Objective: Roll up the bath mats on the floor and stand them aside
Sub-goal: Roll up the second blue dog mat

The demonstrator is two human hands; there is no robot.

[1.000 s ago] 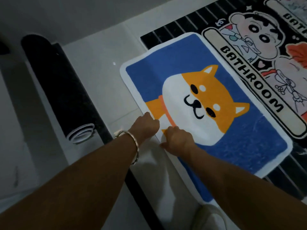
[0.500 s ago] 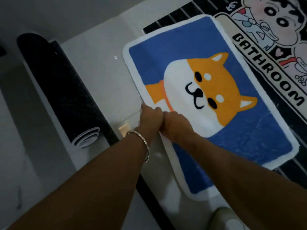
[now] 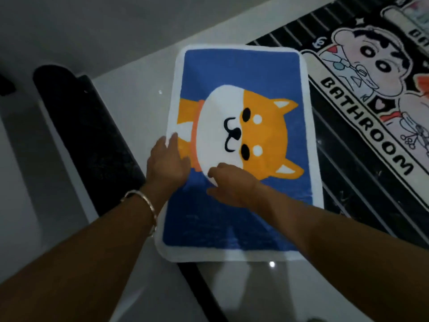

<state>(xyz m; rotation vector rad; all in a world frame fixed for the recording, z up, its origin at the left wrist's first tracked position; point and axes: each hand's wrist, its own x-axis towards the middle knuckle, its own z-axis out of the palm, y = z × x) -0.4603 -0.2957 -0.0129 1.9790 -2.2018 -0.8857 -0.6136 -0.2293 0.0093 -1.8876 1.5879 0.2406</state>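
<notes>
Dog mat (image 3: 243,73): blue with a white rim, lies flat and unrolled on the white floor (image 3: 130,73).
Left hand (image 3: 168,163): rests flat on the mat's left edge, fingers straight, grasping nothing.
Right hand (image 3: 232,184): lies on the mat by the dog's chin, fingers loose, grasping nothing.
Bracelet (image 3: 144,201): on the left wrist.
Rolled mat (image 3: 81,135): black, lies to the left.
Bathroom mat (image 3: 371,135): black with a cartoon picture, flat, touching the dog mat's right side.

We see a blue mat (image 3: 243,70) with a white border and an orange-and-white dog; the neighbour mat (image 3: 362,126) is black with pale cartoon figures.
</notes>
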